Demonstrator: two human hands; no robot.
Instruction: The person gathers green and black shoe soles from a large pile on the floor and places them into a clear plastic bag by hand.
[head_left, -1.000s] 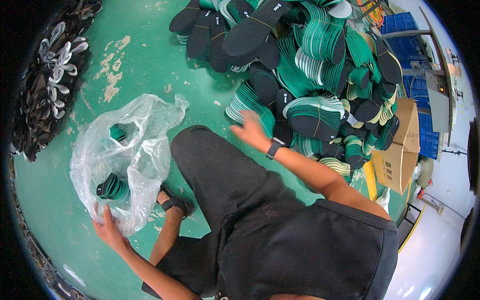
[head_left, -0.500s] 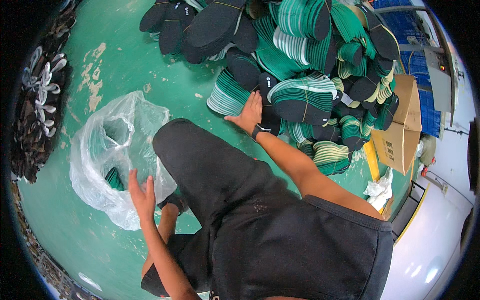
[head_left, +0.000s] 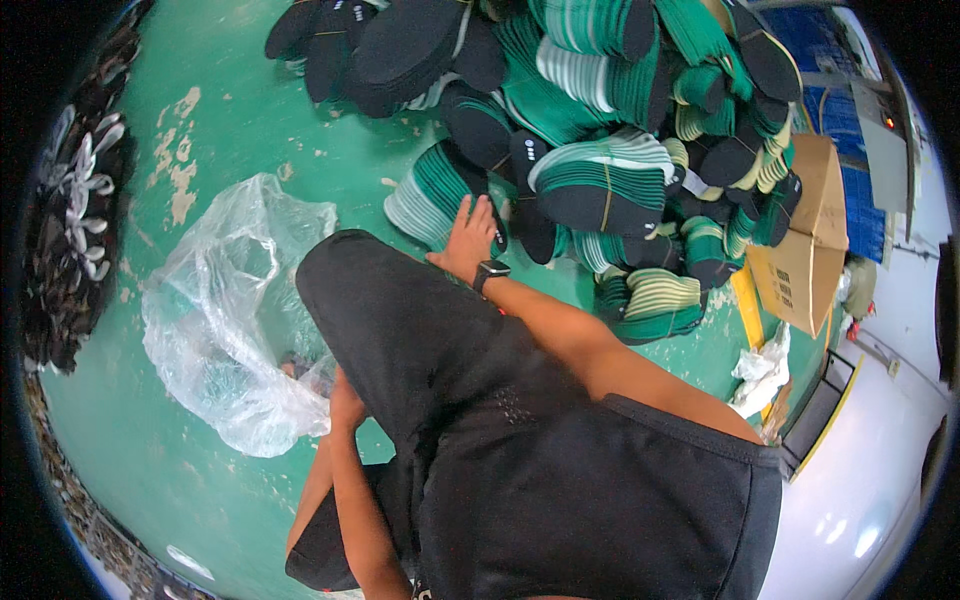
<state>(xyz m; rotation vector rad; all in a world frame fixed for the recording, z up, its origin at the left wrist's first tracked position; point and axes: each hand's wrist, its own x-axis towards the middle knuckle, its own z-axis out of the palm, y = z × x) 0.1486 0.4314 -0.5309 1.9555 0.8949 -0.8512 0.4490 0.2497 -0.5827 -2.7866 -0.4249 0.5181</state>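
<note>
Against a bundle of green-and-white insoles with black faces lies my right hand, fingers stretched out and a dark watch on its wrist. The bundle leans at the near left side of a large heap of insoles. My left hand is down beside my bent knee, at the right edge of a clear plastic bag. Knee and bag hide its fingers, so its grip does not show. The bag lies crumpled on the floor, with a small dark shape showing by its right side.
Right of the heap stands an open cardboard box, with blue stacked material behind. White crumpled plastic lies near the box. A long pile of dark and white pieces lines the left. The green floor is scuffed.
My right hand and the bundle under it have shifted left and nearer. My left hand has gone from over the bag to beside my knee. The green piece in the bag no longer shows.
</note>
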